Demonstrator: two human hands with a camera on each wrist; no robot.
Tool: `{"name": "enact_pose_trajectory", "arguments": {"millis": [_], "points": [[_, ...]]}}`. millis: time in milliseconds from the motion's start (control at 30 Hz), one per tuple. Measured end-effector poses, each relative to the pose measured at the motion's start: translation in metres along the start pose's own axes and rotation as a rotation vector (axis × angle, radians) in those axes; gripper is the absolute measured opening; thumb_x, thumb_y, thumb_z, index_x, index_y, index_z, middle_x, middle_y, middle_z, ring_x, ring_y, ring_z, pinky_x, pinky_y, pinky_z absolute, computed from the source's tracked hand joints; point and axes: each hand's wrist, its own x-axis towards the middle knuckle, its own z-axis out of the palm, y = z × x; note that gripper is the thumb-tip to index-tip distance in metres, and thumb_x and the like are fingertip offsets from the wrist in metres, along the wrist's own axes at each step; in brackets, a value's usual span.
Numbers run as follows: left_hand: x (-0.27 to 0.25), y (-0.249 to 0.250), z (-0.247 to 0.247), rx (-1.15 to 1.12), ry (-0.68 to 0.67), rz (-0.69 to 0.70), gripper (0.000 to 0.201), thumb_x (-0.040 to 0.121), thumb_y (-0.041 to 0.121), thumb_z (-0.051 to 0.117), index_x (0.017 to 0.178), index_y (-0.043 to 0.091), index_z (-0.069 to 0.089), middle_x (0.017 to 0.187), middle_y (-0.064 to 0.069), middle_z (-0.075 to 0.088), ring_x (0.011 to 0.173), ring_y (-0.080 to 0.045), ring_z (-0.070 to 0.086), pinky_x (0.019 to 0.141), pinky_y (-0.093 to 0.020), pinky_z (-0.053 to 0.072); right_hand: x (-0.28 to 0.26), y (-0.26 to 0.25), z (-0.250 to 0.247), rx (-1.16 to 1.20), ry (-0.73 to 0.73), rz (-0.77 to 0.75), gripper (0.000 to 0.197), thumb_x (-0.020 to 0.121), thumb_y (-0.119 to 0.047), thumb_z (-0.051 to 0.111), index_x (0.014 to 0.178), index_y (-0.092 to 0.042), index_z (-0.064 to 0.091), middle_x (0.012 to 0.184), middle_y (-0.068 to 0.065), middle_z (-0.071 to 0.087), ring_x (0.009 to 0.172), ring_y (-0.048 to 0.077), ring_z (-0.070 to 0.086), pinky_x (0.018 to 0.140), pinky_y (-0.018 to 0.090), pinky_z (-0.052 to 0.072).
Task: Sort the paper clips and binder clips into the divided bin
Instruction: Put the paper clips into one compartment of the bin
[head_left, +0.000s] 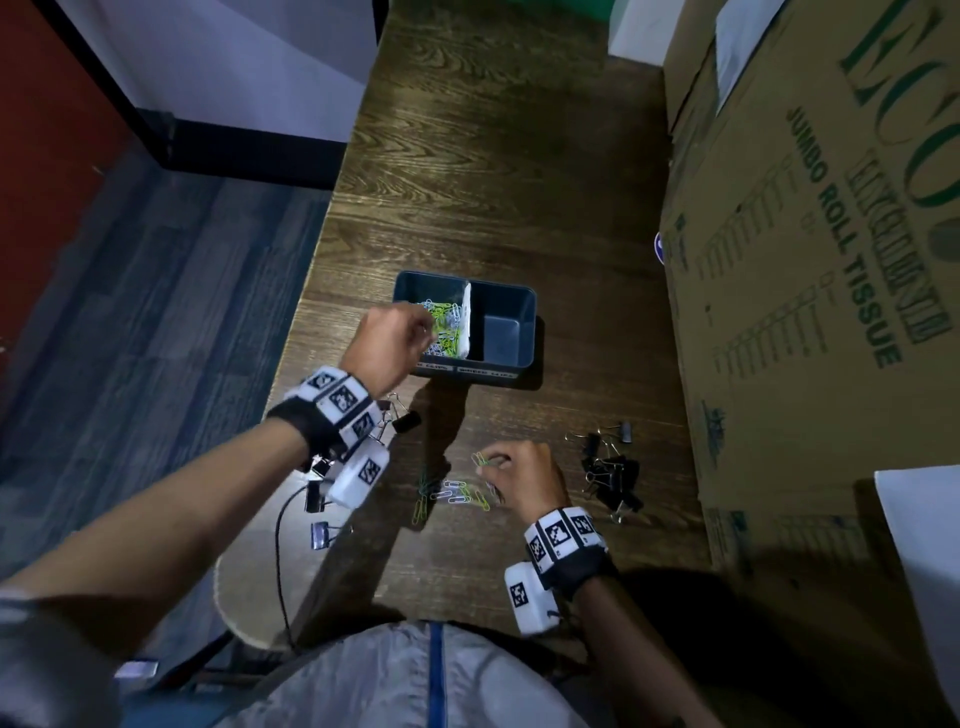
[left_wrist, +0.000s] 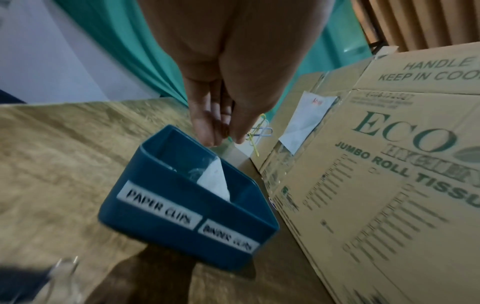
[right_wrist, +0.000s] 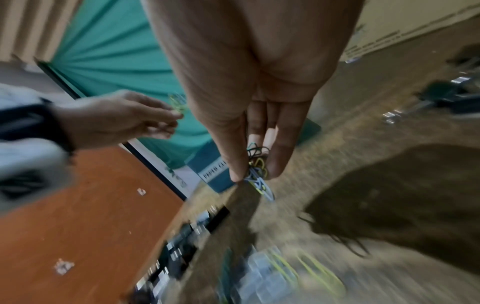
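Item: my left hand (head_left: 387, 340) is pinching paper clips (left_wrist: 259, 131) over the divided bin (head_left: 511, 364), paper-clip compartment (head_left: 441, 327) at 3 o'clock of my fingertips; my right hand (head_left: 524, 475) is pinching more.

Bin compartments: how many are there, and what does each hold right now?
2. The left compartment, labelled PAPER CLIPS, holds a heap of coloured paper clips; the left hand is over it. The right compartment shows nothing inside, though its near corner is hidden by the wall.
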Motion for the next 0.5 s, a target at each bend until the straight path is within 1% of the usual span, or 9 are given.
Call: {"name": "enact_pose_trajectory", "arguments": {"millis": [67, 133, 200, 233, 267, 333, 367, 433, 500], "points": [[0.021, -0.004, -0.001, 0.034, -0.009, -0.021, 0.013, 0.089, 0.016, 0.067, 0.098, 0.008, 0.070, 0.088, -0.009, 0.070, 0.077, -0.018, 0.062, 0.074, -0.029, 0.053, 0.005, -0.012, -0.007, 0.044, 0.035, -0.027, 0.018, 0.085, -0.019, 0.078, 0.103, -0.021, 0.078, 0.098, -0.002, 0.076, 0.085, 0.010, 0.069, 0.076, 0.024, 0.054], [0.034, -0.012, 0.003, 0.072, -0.067, -0.046, 0.021, 0.087, 0.019, 0.070, 0.104, 0.006, 0.069, 0.092, -0.013, 0.070, 0.081, -0.023, 0.062, 0.076, -0.031, 0.051, 0.013, -0.025, -0.015, 0.065, 0.061, -0.075, 0.019, 0.083, -0.017, 0.079, 0.103, -0.018, 0.078, 0.099, -0.001, 0.077, 0.085, 0.010, 0.069, 0.082, 0.028, 0.057], [0.033, -0.021, 0.010, 0.132, -0.128, -0.047, 0.031, 0.085, 0.024, 0.073, 0.110, 0.007, 0.067, 0.097, -0.014, 0.069, 0.085, -0.028, 0.063, 0.073, -0.030, 0.047, 0.024, -0.040, -0.023, 0.078, 0.091, -0.129, 0.019, 0.082, -0.014, 0.080, 0.101, -0.015, 0.078, 0.096, 0.001, 0.077, 0.083, 0.010, 0.068, 0.080, 0.026, 0.057], [0.028, -0.024, 0.014, 0.171, -0.135, -0.015, 0.030, 0.086, 0.026, 0.072, 0.110, 0.008, 0.067, 0.097, -0.013, 0.069, 0.086, -0.029, 0.063, 0.072, -0.030, 0.045, 0.031, -0.048, -0.028, 0.095, 0.108, -0.146, 0.020, 0.080, -0.013, 0.081, 0.100, -0.014, 0.079, 0.094, 0.002, 0.077, 0.081, 0.010, 0.068, 0.078, 0.025, 0.056], [0.018, -0.025, 0.018, 0.202, -0.131, 0.032, 0.024, 0.088, 0.026, 0.069, 0.107, 0.011, 0.067, 0.096, -0.011, 0.068, 0.084, -0.029, 0.064, 0.069, -0.031, 0.046, 0.040, -0.057, -0.034, 0.112, 0.129, -0.162, 0.020, 0.079, -0.012, 0.082, 0.099, -0.013, 0.079, 0.092, 0.002, 0.077, 0.079, 0.010, 0.068, 0.077, 0.023, 0.055], [-0.008, -0.024, 0.026, 0.249, -0.142, 0.114, 0.009, 0.091, 0.020, 0.061, 0.096, 0.014, 0.065, 0.091, -0.008, 0.066, 0.078, -0.029, 0.063, 0.063, -0.034, 0.048, 0.060, -0.077, -0.042, 0.126, 0.175, -0.203, 0.020, 0.077, -0.013, 0.084, 0.096, -0.012, 0.079, 0.089, 0.003, 0.077, 0.078, 0.011, 0.068, 0.075, 0.020, 0.051], [-0.023, -0.023, 0.030, 0.276, -0.167, 0.133, 0.007, 0.090, 0.017, 0.059, 0.094, 0.015, 0.064, 0.089, -0.008, 0.066, 0.076, -0.029, 0.063, 0.061, -0.034, 0.048, 0.071, -0.087, -0.045, 0.123, 0.197, -0.221, 0.019, 0.076, -0.013, 0.084, 0.095, -0.012, 0.080, 0.087, 0.004, 0.077, 0.077, 0.011, 0.068, 0.074, 0.019, 0.049], [-0.052, -0.023, 0.040, 0.307, -0.269, 0.106, 0.015, 0.085, 0.012, 0.059, 0.099, 0.015, 0.062, 0.095, -0.007, 0.065, 0.081, -0.030, 0.064, 0.065, -0.034, 0.049, 0.091, -0.107, -0.050, 0.123, 0.232, -0.232, 0.015, 0.077, -0.014, 0.084, 0.092, -0.014, 0.080, 0.083, 0.003, 0.076, 0.077, 0.013, 0.068, 0.075, 0.021, 0.050], [-0.078, -0.027, 0.053, 0.305, -0.371, 0.052, 0.027, 0.082, 0.015, 0.062, 0.109, 0.016, 0.058, 0.106, -0.006, 0.061, 0.091, -0.028, 0.063, 0.070, -0.032, 0.048, 0.108, -0.123, -0.054, 0.136, 0.239, -0.228, 0.015, 0.078, -0.013, 0.083, 0.092, -0.014, 0.079, 0.081, 0.002, 0.075, 0.078, 0.013, 0.068, 0.078, 0.024, 0.053]]}}
